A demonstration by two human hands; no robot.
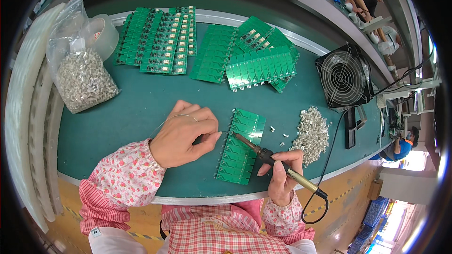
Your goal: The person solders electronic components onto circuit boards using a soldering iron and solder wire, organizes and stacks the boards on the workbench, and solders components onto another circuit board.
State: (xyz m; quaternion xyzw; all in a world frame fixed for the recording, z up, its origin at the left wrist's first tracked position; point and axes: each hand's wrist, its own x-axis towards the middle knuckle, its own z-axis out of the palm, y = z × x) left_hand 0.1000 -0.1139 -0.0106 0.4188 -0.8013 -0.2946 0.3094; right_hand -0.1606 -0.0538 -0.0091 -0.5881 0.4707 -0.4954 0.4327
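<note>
A green circuit board panel lies on the mat in front of me, with a row of pins along its left edge. My right hand grips a soldering iron, whose tip touches or hovers just over the panel's left part. Left of the panel, my left hand is closed, thumb and forefinger pinched close to the pins. A thin solder wire loops over the back of that hand; its end at the fingertips is too fine to make out. A few small white connectors lie beside the panel's right edge.
A heap of white connectors sits right, near a black fan. Stacked panels and more green boards lie at the back. A bag of connectors stands left. The iron's cord crosses the right side.
</note>
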